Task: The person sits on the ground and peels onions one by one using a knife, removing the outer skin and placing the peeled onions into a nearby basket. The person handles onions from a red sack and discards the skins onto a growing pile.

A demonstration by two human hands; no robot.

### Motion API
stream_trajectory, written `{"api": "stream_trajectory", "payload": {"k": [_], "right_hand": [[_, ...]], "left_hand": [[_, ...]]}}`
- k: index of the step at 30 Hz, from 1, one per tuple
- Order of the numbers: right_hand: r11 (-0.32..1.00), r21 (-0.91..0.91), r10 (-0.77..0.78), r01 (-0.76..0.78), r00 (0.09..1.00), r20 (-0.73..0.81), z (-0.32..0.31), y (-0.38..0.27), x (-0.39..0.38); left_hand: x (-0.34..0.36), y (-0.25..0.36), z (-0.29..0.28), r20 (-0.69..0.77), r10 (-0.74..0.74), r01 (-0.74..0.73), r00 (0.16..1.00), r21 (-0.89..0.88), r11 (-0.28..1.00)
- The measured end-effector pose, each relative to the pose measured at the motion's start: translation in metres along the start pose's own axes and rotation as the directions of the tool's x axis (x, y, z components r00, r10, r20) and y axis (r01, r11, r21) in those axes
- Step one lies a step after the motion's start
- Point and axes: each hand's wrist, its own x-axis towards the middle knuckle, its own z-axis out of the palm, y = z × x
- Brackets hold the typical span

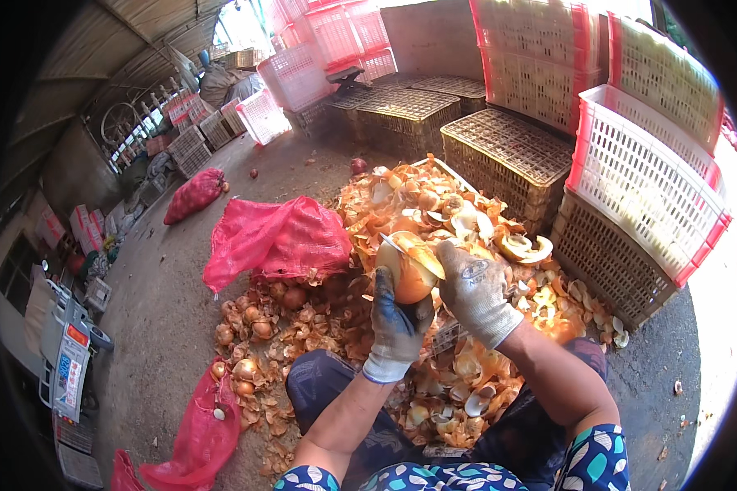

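In front of me my left hand [399, 323], in a grey knitted glove with dark-stained fingers, is closed around a large yellow onion [415, 282]. Part of its brown skin is off, so the left side shows pale. My right hand [477, 290], in a similar glove, is pinched at the onion's right side, where a loose flap of onion skin [424, 255] meets the fingertips. A thin whitish strip [391, 242], perhaps a small blade, sticks out at the onion's upper left; what holds it is hidden. Beneath and beyond both hands spreads a heap of onion peels [409, 192].
Unpeeled onions [246, 372] lie to the left, beside a red mesh sack [282, 237]. Another red sack [201, 434] lies nearer, and a full one [195, 196] farther off. Stacked plastic crates [508, 147] line the back and right. A small vehicle [67, 360] stands far left.
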Motion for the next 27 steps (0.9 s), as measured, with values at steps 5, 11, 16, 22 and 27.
{"api": "stream_trajectory", "payload": {"k": [5, 11, 16, 22, 27], "right_hand": [[0.998, 0.048, 0.032, -0.032, 0.999, 0.002, 0.003, 0.012, -0.003], [0.898, -0.01, 0.395, -0.439, 0.797, 0.458, 0.023, 0.023, -0.018], [0.723, 0.423, 0.444, -0.546, 0.837, 0.32, 0.016, 0.039, -0.003], [0.938, 0.314, 0.166, -0.147, 0.986, -0.035, -0.018, 0.006, -0.002], [0.975, 0.135, -0.174, 0.179, 0.984, -0.051, -0.031, 0.005, -0.005]], "left_hand": [[0.001, 0.003, -0.005, 0.276, -0.135, 0.203, 0.952, -0.238, 0.95], [-0.018, 0.019, 0.009, 0.238, 0.133, -0.14, 0.962, 0.011, 0.99], [0.004, 0.023, -0.005, 0.459, -0.077, 0.256, 0.885, -0.341, 0.905], [0.007, 0.031, -0.024, 0.445, -0.064, 0.208, 0.893, -0.283, 0.936], [0.007, 0.035, -0.035, 0.145, 0.034, -0.014, 0.989, -0.135, 0.991]]}}
